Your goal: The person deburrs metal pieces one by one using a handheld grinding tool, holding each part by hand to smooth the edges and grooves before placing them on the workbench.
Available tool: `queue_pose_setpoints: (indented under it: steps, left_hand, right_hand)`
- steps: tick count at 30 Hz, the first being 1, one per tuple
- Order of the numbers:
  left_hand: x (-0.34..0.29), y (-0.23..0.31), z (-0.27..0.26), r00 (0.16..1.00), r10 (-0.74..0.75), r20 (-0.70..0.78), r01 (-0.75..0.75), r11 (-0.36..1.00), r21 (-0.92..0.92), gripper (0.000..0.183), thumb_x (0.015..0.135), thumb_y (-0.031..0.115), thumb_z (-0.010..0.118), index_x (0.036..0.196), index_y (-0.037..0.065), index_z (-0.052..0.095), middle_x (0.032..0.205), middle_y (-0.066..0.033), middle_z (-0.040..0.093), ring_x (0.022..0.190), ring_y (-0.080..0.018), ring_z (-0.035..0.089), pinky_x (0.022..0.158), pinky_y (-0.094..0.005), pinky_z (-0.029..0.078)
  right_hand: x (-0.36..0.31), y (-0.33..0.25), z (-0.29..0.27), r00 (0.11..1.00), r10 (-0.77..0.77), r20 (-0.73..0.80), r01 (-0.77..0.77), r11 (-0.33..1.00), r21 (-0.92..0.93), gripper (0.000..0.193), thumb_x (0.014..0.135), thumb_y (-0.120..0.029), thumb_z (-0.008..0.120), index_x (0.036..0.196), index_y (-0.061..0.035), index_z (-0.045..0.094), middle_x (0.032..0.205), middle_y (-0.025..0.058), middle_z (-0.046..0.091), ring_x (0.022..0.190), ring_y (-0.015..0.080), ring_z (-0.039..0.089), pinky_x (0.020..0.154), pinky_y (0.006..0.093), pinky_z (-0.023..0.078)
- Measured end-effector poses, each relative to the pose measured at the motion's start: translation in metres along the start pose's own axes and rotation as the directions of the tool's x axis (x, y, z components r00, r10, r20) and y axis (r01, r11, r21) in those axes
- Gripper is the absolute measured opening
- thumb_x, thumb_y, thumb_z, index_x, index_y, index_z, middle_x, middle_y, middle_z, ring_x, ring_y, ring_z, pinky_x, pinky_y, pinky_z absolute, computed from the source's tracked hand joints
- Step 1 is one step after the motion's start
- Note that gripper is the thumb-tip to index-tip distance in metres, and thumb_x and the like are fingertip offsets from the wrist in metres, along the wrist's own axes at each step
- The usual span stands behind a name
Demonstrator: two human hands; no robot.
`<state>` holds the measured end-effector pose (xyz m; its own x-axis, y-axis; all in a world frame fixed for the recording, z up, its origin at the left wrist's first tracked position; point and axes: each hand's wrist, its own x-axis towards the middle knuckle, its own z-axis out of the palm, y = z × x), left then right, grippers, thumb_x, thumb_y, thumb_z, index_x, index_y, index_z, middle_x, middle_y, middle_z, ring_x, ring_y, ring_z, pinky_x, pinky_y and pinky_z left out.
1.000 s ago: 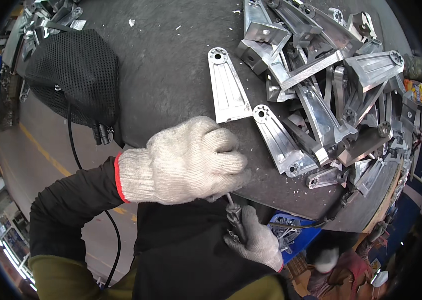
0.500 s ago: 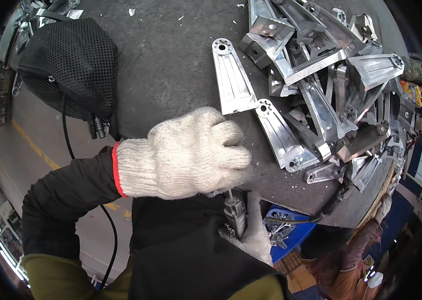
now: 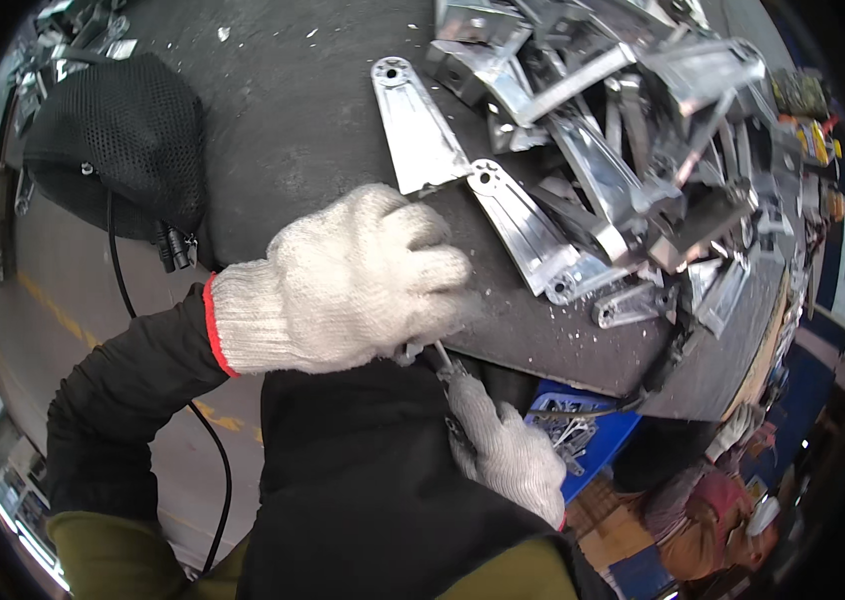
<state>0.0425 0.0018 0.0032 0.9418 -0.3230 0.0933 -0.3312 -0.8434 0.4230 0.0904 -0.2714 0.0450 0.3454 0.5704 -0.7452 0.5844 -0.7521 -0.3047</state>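
Note:
My left hand (image 3: 368,280), in a white knit glove with a red cuff, is closed over a small metal part (image 3: 409,352). Most of that part is hidden under the glove; only a shiny bit shows below the fingers. My right hand (image 3: 513,455), gloved too, wraps round a grey handheld tool with a thin metal shaft (image 3: 442,354). The shaft points up at the part under my left hand; whether they touch cannot be seen. Just beyond my left fingers lie two tapered aluminium brackets (image 3: 421,130) (image 3: 523,228), end to end on the dark worktop.
A pile of aluminium brackets (image 3: 603,170) covers the right side of the worktop (image 3: 283,110). A black mesh bag (image 3: 118,140) with a cable sits at left. Below the edge is a blue bin (image 3: 603,462) with small metal pieces. Another person (image 3: 713,510) is at lower right.
The view has shifted, so the worktop things appear further left and up. My right hand has turned over the tool, its fingers now covering the grey body and reaching toward the shaft.

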Motion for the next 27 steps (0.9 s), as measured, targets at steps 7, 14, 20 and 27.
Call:
queue_pose_setpoints:
  steps: [7,14,20,27]
  left_hand:
    - [0.004,0.002,0.004,0.995,-0.038,-0.092,0.039,0.999,0.011,0.066,0.057,0.033,0.092,0.122,0.025,0.079,0.114,0.0054,0.069,0.113,-0.0256,0.067,0.094,-0.0428,0.053]
    - [0.004,0.004,-0.033,0.978,-0.205,0.022,0.173,0.756,-0.632,0.076,0.059,0.022,0.097,0.130,0.008,0.077,0.131,-0.0096,0.068,0.119,-0.0278,0.069,0.103,-0.0436,0.055]
    - [-0.003,0.034,-0.041,0.826,-0.551,0.118,0.168,0.040,-0.985,0.076,0.065,0.019,0.102,0.129,-0.008,0.071,0.143,-0.0198,0.065,0.133,-0.0320,0.065,0.112,-0.0418,0.054]
    - [-0.009,0.040,-0.051,0.930,-0.361,-0.073,0.064,0.352,-0.934,0.057,0.107,0.043,0.058,0.138,-0.005,0.064,0.152,-0.0292,0.058,0.140,-0.0508,0.055,0.123,-0.0668,0.040]
  right_hand:
    - [-0.015,0.022,0.001,0.978,-0.118,-0.171,0.161,0.952,0.261,0.071,0.098,-0.039,0.073,0.161,-0.0450,0.042,0.086,0.0199,0.068,0.070,0.0435,0.074,0.061,0.0536,0.061]
    - [-0.067,0.061,0.006,0.984,0.040,-0.174,0.030,0.924,0.381,0.070,0.092,-0.046,0.080,0.156,-0.0373,0.052,0.090,0.0168,0.068,0.079,0.0391,0.072,0.069,0.0518,0.060]
    - [-0.053,0.075,0.041,0.911,0.106,-0.399,0.106,0.875,0.473,0.080,0.089,-0.036,0.083,0.160,-0.0344,0.047,0.094,0.0178,0.069,0.081,0.0404,0.074,0.071,0.0518,0.061]
    - [-0.042,0.073,0.039,0.953,0.066,-0.296,0.077,0.891,0.447,0.079,0.093,-0.041,0.079,0.162,-0.0420,0.040,0.095,0.0200,0.070,0.084,0.0422,0.075,0.072,0.0520,0.062]
